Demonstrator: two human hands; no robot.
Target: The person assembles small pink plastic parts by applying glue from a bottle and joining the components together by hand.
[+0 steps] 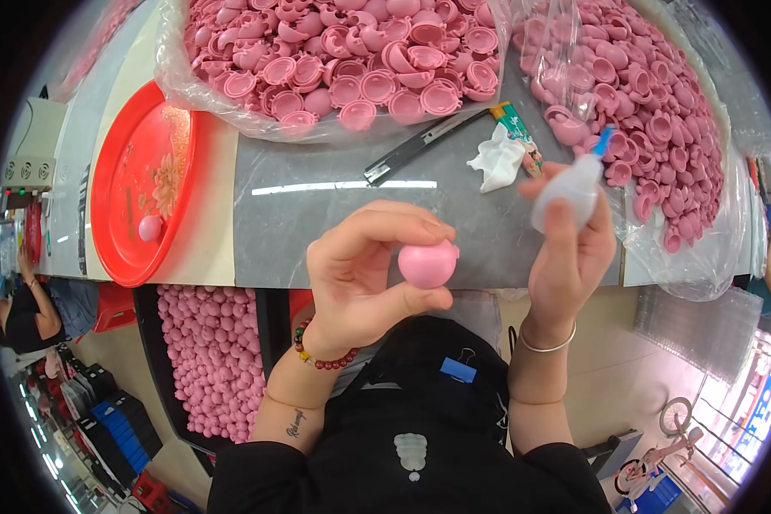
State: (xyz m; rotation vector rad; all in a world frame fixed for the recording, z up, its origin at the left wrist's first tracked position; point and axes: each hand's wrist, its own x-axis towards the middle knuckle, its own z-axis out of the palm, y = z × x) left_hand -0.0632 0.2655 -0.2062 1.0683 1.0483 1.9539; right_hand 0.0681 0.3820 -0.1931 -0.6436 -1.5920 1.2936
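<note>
Between the thumb and fingers of my left hand (351, 274) is a round pink plastic shell (427, 265), held above the table's near edge. My right hand (565, 257) is wrapped round a translucent white squeeze bottle (567, 199). Its blue nozzle (605, 140) points up and away from me, apart from the shell. A crumpled white tissue (498, 159) lies just beyond the bottle, beside a green and yellow packet (511, 124). The shell's far side is hidden by my fingers.
Clear plastic bags of pink shell halves (377, 86) and more pink pieces (651, 128) fill the table's far side. A black metal bar (424, 141) lies before them. On the left are a red tray (116, 184) with one pink ball and a black-edged bin of pink balls (214, 360).
</note>
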